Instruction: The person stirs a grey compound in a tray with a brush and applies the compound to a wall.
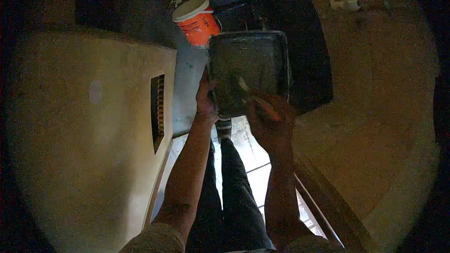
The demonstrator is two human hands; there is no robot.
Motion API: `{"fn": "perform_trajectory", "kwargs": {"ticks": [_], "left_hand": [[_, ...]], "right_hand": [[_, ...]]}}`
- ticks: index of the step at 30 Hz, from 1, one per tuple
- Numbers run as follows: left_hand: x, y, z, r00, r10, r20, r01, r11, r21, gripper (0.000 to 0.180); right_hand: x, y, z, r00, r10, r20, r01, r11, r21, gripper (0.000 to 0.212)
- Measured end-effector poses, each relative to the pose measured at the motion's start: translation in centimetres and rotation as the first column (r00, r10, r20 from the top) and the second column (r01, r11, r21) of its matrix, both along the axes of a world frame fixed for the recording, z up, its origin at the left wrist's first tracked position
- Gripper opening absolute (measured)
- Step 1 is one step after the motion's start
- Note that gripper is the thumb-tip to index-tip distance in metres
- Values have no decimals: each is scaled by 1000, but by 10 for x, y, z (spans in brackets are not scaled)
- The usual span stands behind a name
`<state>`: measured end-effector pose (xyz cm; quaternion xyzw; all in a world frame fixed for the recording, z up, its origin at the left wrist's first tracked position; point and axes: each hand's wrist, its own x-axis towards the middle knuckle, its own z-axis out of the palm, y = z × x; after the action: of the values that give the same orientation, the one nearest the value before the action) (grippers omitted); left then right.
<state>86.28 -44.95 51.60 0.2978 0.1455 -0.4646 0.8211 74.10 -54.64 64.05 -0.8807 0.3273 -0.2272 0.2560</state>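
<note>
A dark, shallow rectangular tray point(248, 58) with a raised rim is held up in front of me, its inside dull and stained. My left hand point(205, 98) grips its near left edge, thumb over the rim. At the tray's near right corner my right hand point(273, 119) is closed around a slim tool with a pale tip point(243, 83). That tip is over the tray's inner face; whether it touches the surface I cannot tell. Most of the tool's handle is hidden by my fingers, and the dim light blurs its exact kind.
An orange bucket point(197, 26) with a whitish rim stands just beyond the tray's far left corner. A yellowish wall point(108, 126) with a slotted vent point(158, 112) rises on my left. A brown surface point(375, 89) lies on the right, with a small whitish object point(345, 4) on it. Bright floor tiles point(251, 154) show below.
</note>
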Motion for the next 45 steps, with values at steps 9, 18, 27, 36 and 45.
{"fn": "perform_trajectory", "kwargs": {"ticks": [9,18,27,36,45], "left_hand": [[2,-1,10,995,-35,95,39,999,-38,72],[5,-13,9,993,-107,58,106,994,20,75],[7,-11,1,993,-118,15,119,991,-58,75],[1,-16,-10,996,-85,4,85,996,-33,74],[-4,-34,-12,997,-71,29,73,994,-77,72]], "right_hand": [[2,-4,13,990,-119,-76,134,961,243,14],[-16,-13,-11,961,-240,137,179,919,352,18],[-10,-19,-8,953,-284,108,209,869,448,21],[-9,-21,-21,911,-411,36,354,824,443,17],[16,-30,-17,873,-436,220,353,875,331,17]]}}
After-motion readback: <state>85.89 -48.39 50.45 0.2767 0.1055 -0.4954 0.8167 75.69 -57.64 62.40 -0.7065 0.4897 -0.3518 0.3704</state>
